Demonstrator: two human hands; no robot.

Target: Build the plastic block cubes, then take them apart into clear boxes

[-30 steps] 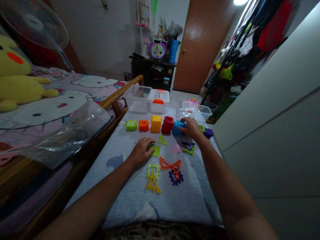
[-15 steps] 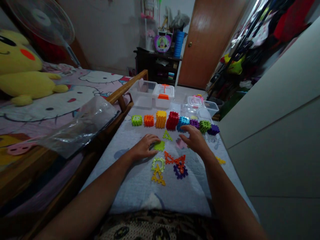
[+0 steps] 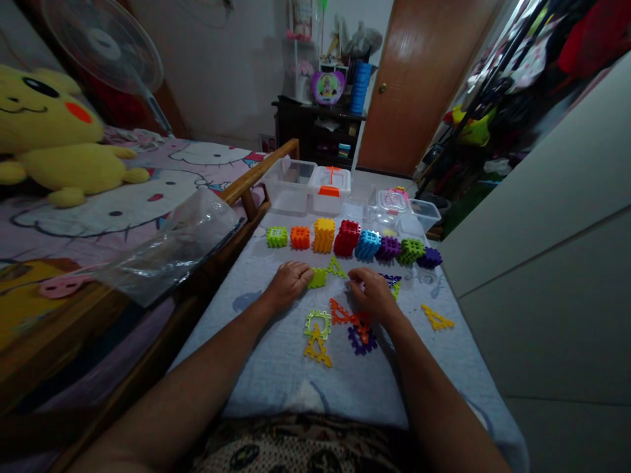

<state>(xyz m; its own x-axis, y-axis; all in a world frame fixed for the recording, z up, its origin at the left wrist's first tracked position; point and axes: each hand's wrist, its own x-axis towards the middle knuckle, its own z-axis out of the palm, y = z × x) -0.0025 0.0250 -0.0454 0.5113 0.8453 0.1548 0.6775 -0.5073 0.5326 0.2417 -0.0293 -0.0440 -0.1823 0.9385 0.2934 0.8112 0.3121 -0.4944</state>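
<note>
We are resting our left hand beside the green square, fingers lying close together (whether they are pinching its edge, we cannot tell). Our right hand is hovering by the green triangle, thumb and forefinger standing apart. If that hand is drawing back low, we are risking dragging the orange triangle off the purple square.

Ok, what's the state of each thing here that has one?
Big bin: open
Orange-handled box: lid on
Door: looks shut
Fan: can't tell if running
Bag: wrinkled
Stacks: lined up
Loose pieces: spread out, some overlapping
Left grip: at lime square
Right grip: loosely curled
</note>
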